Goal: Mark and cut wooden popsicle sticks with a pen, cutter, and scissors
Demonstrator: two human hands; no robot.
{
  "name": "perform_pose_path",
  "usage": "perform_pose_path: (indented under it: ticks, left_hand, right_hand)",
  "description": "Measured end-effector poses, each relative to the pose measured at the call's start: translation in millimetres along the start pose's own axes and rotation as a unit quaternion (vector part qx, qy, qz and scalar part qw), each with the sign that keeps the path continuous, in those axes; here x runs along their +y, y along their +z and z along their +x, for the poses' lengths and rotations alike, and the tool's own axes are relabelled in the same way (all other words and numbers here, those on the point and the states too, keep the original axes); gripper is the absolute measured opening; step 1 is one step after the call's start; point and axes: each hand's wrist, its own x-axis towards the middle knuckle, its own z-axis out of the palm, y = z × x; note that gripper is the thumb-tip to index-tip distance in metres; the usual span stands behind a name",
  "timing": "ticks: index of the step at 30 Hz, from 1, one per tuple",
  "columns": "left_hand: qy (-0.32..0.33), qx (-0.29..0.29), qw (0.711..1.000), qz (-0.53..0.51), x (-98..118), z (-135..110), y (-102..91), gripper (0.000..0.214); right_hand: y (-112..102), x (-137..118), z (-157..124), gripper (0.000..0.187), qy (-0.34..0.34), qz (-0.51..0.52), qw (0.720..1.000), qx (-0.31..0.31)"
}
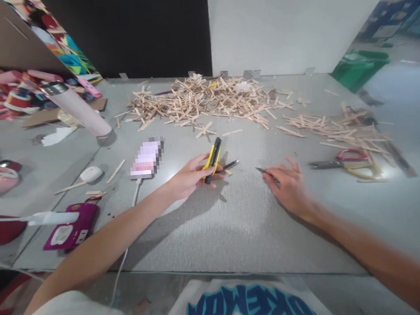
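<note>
My left hand (190, 178) is closed around a yellow and black utility knife (213, 158) held just above the grey table (215, 225). A thin dark piece (230, 165) sticks out to the right of the knife, near my fingers. My right hand (288, 185) rests on the table further right, its fingers pinching a small dark blade (264, 171) that points left. A large heap of wooden craft sticks (205, 99) lies beyond both hands.
Scissors with red and yellow handles (344, 162) lie to the right beside more loose sticks (338, 128). A phone on a cable (146, 157), a white mouse (91, 174), a cardboard tube (78, 108) and a purple device (72, 229) sit on the left.
</note>
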Motion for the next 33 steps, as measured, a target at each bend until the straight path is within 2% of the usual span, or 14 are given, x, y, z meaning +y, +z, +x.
perform_pose_path:
  ticks: [6, 11, 17, 22, 25, 28, 31, 33]
  left_hand:
    - [-0.023, -0.067, 0.997, 0.017, 6, -14, 13.9, 0.051]
    - [-0.042, -0.056, 0.997, 0.037, 0, -15, 20.2, 0.047]
    - [-0.016, -0.074, 0.995, 0.071, -3, -15, 12.8, 0.088]
    - [-0.057, -0.1, 0.986, 0.124, -1, -21, 14.2, 0.075]
    - [-0.049, -0.047, 0.975, 0.213, 1, -22, 14.3, 0.074]
    - [-0.008, 0.028, 0.949, 0.313, 3, -22, 11.8, 0.07]
    - [0.002, 0.059, 0.932, 0.358, 5, -23, 10.5, 0.069]
    - [-0.022, 0.042, 0.94, 0.338, 7, -27, 12.5, 0.074]
  right_hand:
    - [-1, -1, -1, 0.025, 0.019, 0.011, 1.0, 0.006]
    - [-8, -2, 3, 0.024, 0.02, 0.007, 0.999, 0.026]
    - [-19, -7, 12, 0.026, 0.052, 0.017, 0.997, 0.048]
    - [-22, -11, 15, 0.027, 0.111, 0.093, 0.988, 0.057]
    - [-19, -7, 17, 0.026, 0.217, 0.159, 0.962, 0.035]
    - [-16, 0, 20, 0.036, 0.323, 0.239, 0.916, 0.002]
    - [-16, 3, 22, 0.051, 0.358, 0.305, 0.882, -0.025]
    - [-18, 0, 23, 0.056, 0.366, 0.332, 0.869, -0.03]
